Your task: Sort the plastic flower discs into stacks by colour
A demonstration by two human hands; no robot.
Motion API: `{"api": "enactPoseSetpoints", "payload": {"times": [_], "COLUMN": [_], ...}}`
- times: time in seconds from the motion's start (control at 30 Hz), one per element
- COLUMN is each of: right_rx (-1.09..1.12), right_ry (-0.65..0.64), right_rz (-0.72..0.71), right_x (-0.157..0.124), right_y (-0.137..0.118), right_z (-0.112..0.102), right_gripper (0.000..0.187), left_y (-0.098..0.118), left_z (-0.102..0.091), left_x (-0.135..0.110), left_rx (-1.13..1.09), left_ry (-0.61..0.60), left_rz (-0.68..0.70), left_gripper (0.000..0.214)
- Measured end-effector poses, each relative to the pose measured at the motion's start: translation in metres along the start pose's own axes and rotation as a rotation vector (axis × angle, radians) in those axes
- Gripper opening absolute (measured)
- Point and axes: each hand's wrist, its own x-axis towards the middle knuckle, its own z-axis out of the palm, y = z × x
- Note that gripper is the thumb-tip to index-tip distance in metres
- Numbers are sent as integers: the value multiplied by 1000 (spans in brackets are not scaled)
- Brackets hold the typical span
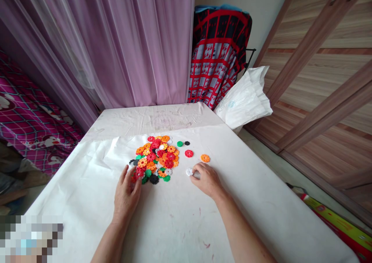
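Note:
A heap of small flower-shaped plastic discs (157, 156), in orange, red, green, black and white, lies in the middle of the white-covered table (261, 201). My left hand (126, 193) rests flat on the cloth with fingers spread, its fingertips touching the near left edge of the heap. My right hand (206, 177) lies to the right of the heap, fingers curled, pinching a white disc (189, 172) against the table. Loose beside the heap lie a red disc (188, 153), an orange disc (205, 158), a green disc (179, 143) and a black disc (187, 143).
Purple curtains (116, 42) hang behind the table. A red and black patterned cloth (217, 57) drapes over a stand at the back, with a white bag (244, 100) beside it. Wooden wardrobe doors (325, 81) fill the right. A pink patterned bedcover (26, 116) lies left.

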Motion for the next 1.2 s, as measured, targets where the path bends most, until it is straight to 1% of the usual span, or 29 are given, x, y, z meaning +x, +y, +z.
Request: {"api": "enactPoseSetpoints", "payload": {"times": [0.1,0.17,0.33,0.43,0.53,0.63,0.87,0.97,1.03,1.1,1.2], "right_rx": [1,-10,-25,-66,-145,-190,-131,-118,-92,-64,-46], "right_ry": [31,32,-80,-137,-194,-215,-241,-193,-132,-58,38], "right_rz": [-1,-17,-88,-74,-14,14,44,28,33,72,159], "right_x": [5,13,43,61,73,81,90,89,87,85,81], "right_y": [-5,-14,-44,-55,-61,-64,-71,-67,-57,-39,-4], "right_z": [-3,-4,2,10,17,22,30,29,24,15,2], "right_gripper": [7,5,15,16,18,24,22,24,23,20,16], "left_y": [-3,-7,-18,-21,-22,-21,-18,-17,-16,-16,-15], "left_z": [2,4,10,12,13,13,12,12,11,11,11], "left_x": [1,2,2,1,1,2,2,2,2,2,2], "left_rx": [-2,-5,1,-2,-6,1,16,22,24,25,42], "left_ry": [5,8,28,45,44,38,39,34,37,40,36], "left_rz": [16,43,93,125,144,157,174,175,174,175,175], "left_gripper": [46,45,45,43,43,41,40,40,40,40,41]}}
